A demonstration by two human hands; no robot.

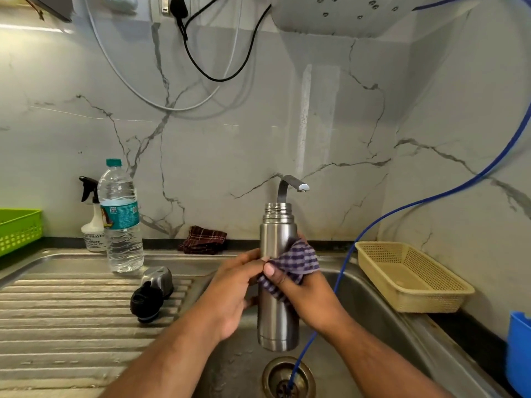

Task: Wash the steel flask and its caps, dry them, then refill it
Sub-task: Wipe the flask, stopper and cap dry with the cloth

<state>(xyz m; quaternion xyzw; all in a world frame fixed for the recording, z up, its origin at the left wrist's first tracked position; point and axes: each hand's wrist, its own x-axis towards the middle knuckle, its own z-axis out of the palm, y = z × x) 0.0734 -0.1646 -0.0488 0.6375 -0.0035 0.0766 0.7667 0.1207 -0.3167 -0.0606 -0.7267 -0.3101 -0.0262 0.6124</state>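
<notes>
Over the sink, above the drain: flask, upright, uncapped, held in the air. Left hand was wrapped round its middle. Right hand pressed a striped cloth to its side, pinching it. On the drainboard, near the basin's edge: black cap, steel cap behind, touching. Water bottle at the drainboard's back edge. Blue hose ran into the drain.
</notes>
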